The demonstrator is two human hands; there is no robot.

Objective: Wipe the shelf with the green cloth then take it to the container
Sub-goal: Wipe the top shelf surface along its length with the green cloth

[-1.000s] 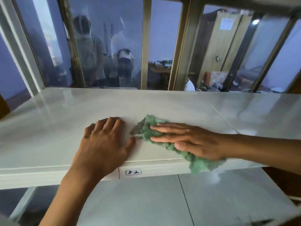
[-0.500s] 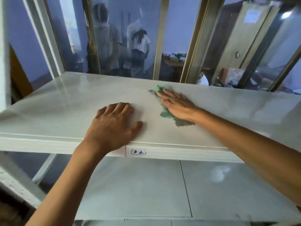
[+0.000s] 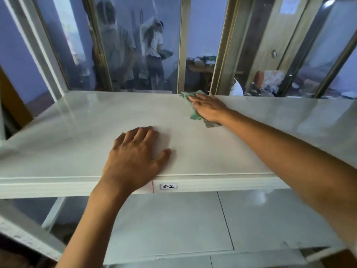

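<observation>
Glass panes in metal frames [image 3: 181, 45] stand behind a white shelving unit, and reflections of standing figures show in the glass. Head view: the upper shelf [image 3: 81, 136] is a glossy pale slab with a raised front lip, and a small label reading "3-2" [image 3: 168, 186] is fixed to that lip beside a thin red vertical mark [image 3: 152, 186]. The left hand [image 3: 135, 159] lies palm down on the shelf near its front edge, fingers relaxed and slightly spread, thumb out to the side; it grasps nothing, and its wrist crosses the front lip just left of the label. The right hand [image 3: 209, 108] reaches across to the far edge of the shelf, close to the glass, with fingers extended flat and pressing on the green cloth [image 3: 194, 116]. The green cloth is bunched under that palm: one part shows beyond the fingertips at the rear edge of the shelf, another part shows at the thumb side and below the heel of the hand. The cloth lies on the shelf surface, well apart from the left hand. The right forearm runs diagonally from the lower right corner of the view over the shelf. A lower shelf [image 3: 173, 225] of the same pale material shows beneath, with a thin seam running front to back. No container can be made out from this view.
</observation>
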